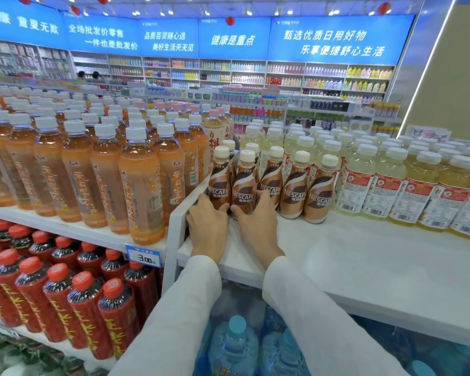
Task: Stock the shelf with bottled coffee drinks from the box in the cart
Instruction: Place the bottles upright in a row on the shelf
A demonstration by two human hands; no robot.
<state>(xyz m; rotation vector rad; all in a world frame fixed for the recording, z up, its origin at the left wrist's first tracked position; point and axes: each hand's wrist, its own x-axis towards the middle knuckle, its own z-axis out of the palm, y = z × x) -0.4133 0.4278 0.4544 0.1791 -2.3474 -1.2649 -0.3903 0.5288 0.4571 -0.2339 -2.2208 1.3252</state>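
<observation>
Several brown Nescafe coffee bottles (293, 185) with cream caps stand upright in a row at the back left of the white shelf (364, 253). My left hand (208, 226) rests at the base of the leftmost bottle (219, 183), fingers curled against it. My right hand (255, 223) wraps around the base of the second bottle (244, 185), which stands on the shelf. Both arms wear white sleeves. The box and the cart are out of view.
Orange tea bottles (141, 185) fill the adjoining shelf on the left, with red-capped dark bottles (84, 308) below. Pale yellow drink bottles (391, 183) stand to the right of the coffee. Large water jugs (234, 346) sit under the shelf. A white divider (174, 229) separates the shelves.
</observation>
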